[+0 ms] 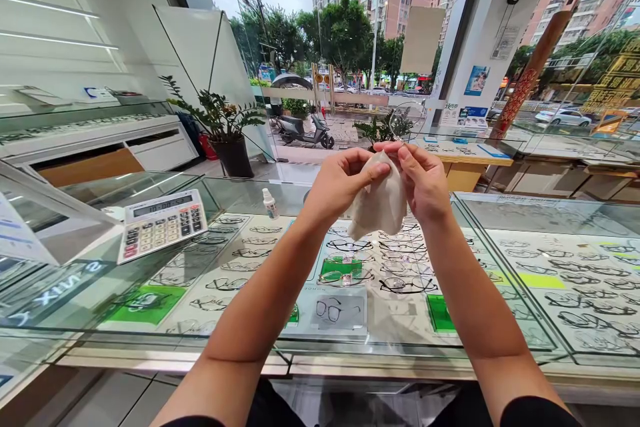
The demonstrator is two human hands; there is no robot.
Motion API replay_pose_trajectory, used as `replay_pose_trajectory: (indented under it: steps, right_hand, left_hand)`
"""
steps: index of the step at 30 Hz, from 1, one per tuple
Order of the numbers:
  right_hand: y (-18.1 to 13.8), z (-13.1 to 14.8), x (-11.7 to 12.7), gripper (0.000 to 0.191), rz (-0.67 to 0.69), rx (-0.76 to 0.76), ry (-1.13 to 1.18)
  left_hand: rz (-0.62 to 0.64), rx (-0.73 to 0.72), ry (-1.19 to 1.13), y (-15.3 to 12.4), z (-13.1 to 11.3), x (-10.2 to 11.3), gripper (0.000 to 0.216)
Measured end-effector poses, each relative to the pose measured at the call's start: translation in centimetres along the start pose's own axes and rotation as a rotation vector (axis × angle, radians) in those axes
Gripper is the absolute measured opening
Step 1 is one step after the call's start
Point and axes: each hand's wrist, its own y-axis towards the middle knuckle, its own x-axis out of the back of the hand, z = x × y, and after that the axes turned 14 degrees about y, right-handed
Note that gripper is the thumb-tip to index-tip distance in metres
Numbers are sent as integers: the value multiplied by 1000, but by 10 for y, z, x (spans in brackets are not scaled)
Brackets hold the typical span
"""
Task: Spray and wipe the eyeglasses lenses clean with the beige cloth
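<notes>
Both my hands are raised over the glass counter, close together. A pale cleaning cloth [381,210] hangs from my left hand [345,180], pinched between thumb and fingers. My right hand [424,177] is closed on a pair of thin-rimmed eyeglasses [407,121]. One clear round lens stands up above its fingertips; fingers and cloth hide the rest of the frame. The cloth's right edge touches my right hand, and its upper edge lies against the fingertips of both hands.
Inside the glass display counter [200,330] lie rows of eyeglasses [407,285]. On top stand a small white spray bottle [270,203] and a calculator [164,223]. A second display case [575,203] adjoins on the right. Beyond are a potted plant [234,147] and a window.
</notes>
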Motion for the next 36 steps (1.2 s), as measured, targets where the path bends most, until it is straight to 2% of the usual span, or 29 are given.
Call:
replay_pose_trajectory:
  steps: [5,10,15,22,31,36]
  right_hand:
    - [2,-3,3,21,37,-26,24]
    - [4,-9,6,26,22,-24,-11]
    - [4,-11,7,19,33,-39,73]
    - [5,-13,8,25,-31,-76,151]
    - [8,-21,11,26,-90,-76,282]
    - [7,-21,7,26,-50,-82,287]
  left_hand:
    - [36,1,-20,1,-1,5,46]
    - [32,-3,-2,3,-1,6,50]
    - [37,-2,-49,5,1,6,53]
    - [142,-23,-104,6,8,0,52]
    - [32,-215,-62,10,27,-21,54]
    - [-36,-288,15,11,31,-25,58]
